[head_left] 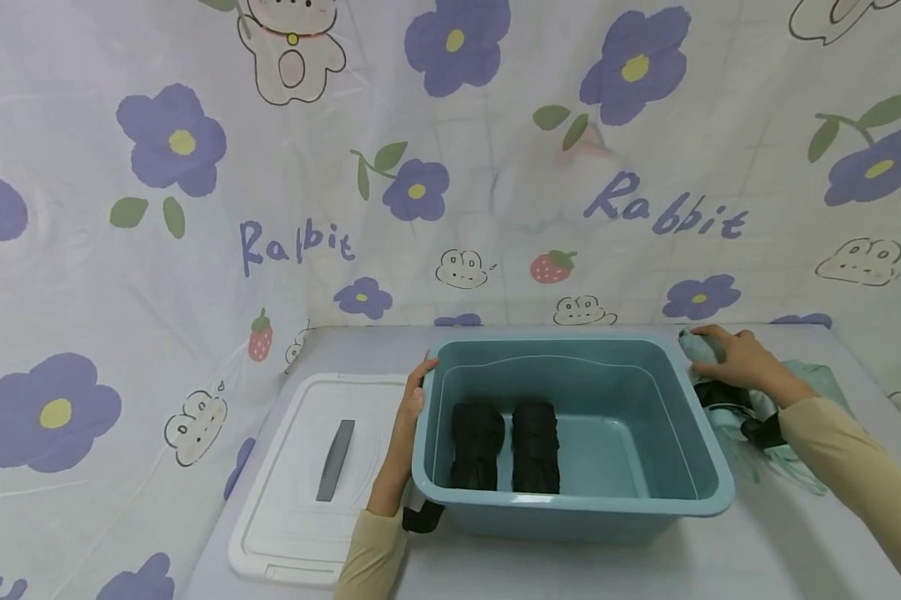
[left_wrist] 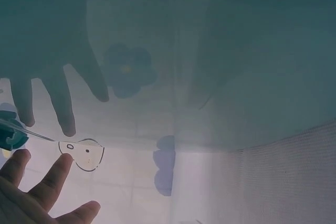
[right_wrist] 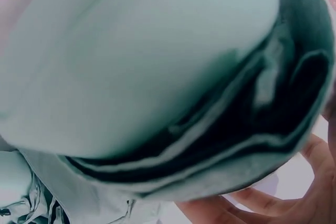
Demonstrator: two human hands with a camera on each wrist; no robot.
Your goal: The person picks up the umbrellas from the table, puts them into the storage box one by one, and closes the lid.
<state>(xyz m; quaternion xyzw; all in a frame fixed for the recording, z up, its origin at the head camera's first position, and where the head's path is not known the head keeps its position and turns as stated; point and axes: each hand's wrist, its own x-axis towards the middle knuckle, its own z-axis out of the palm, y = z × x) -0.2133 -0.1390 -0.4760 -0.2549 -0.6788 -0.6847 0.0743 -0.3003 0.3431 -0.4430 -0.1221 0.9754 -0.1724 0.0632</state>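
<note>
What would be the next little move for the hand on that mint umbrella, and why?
Probably lift the mint umbrella over the rim into the tub. The right hand already grips it beside the tub, the left hand steadies the other wall, and bare floor shows beside two black umbrellas.

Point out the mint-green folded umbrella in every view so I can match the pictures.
Head: the mint-green folded umbrella lies on the table just right of the teal plastic tub, gripped by the right hand.
Left wrist: not in it; only the tub's wall and the left hand show.
Right wrist: it fills the frame.
Shared landmark: the teal tub.
</note>
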